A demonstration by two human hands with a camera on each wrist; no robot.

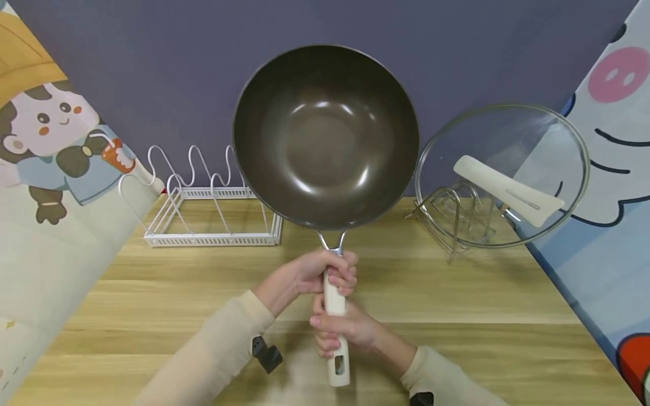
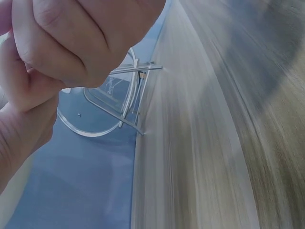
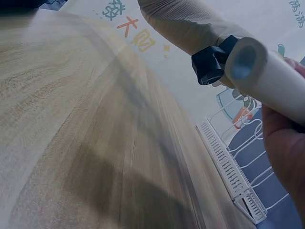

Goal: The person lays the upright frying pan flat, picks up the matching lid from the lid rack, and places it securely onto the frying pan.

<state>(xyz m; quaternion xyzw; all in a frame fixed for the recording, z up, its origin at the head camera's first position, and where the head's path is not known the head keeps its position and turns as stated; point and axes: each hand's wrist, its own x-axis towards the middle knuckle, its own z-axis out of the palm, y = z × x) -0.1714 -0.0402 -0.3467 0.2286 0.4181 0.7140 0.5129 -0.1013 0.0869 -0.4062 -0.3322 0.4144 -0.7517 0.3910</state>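
Note:
A dark brown wok [image 1: 325, 135] with a cream handle is held up over the table, its inside facing the head camera. My left hand [image 1: 327, 273] grips the handle near the metal fork by the pan. Lower down, my right hand [image 1: 345, 327] wraps round the same handle, whose holed end sticks out below. In the left wrist view the fingers of the left hand [image 2: 71, 43] are curled, and the handle is mostly hidden there. The handle's hollow end [image 3: 267, 71] shows in the right wrist view, with part of the right hand [image 3: 286, 157] beneath it.
A white wire rack [image 1: 213, 239] stands at the back left of the wooden table [image 1: 203, 321]. At the back right, a glass lid [image 1: 508, 135] with a cream handle [image 1: 508, 189] leans in a small metal stand [image 1: 452, 220]. A dark blue-grey panel [image 1: 152, 67] rises behind.

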